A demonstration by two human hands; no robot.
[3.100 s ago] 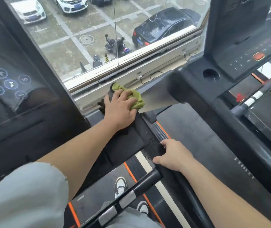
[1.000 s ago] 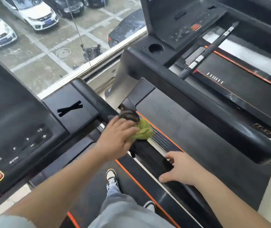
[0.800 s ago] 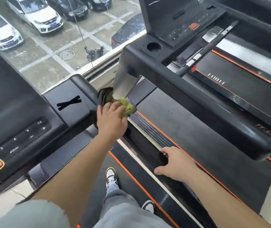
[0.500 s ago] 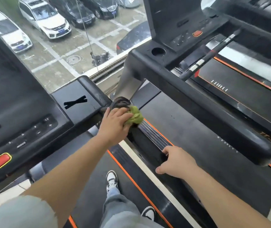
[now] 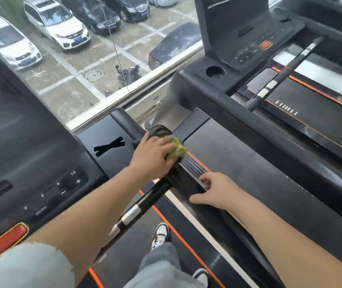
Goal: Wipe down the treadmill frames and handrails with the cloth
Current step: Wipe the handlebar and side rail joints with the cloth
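At the bottom of the frame a shoe (image 5: 160,233) stands on the belt (image 5: 137,242) of the treadmill being cleaned, so the person is leaning forward from the deck. Low left, the red stop button (image 5: 10,238) and the console keys (image 5: 62,188) lie just beside the left forearm. A dropped elbow or the sleeve (image 5: 20,267) could press one, and a belt starting underfoot would be the worst outcome here.

Right of centre, the right hand (image 5: 218,192) braces on the black handrail (image 5: 188,183), its fingers (image 5: 205,181) bent over the far edge and the thumb lying along the near side. The rail looks glossy, so if weight goes onto that hand it may slide.

Just beyond, at mid-frame, the left hand (image 5: 153,156) grasps the green cloth (image 5: 178,150) and presses it onto the same handrail, fingers curled over it. The cloth is bunched into a small wad that shows only past the fingertips. I judge that each pass covers a narrow strip, so patches could be missed. It sits at the rail's outer edge, above the ribbed side rail (image 5: 193,167) of the neighbouring treadmill (image 5: 249,163). A loose grip could let it drop between the machines.

Farther up, the padded end (image 5: 124,121) of the handrail by the window (image 5: 83,69) calls for a longer reach, which would deepen the lean.
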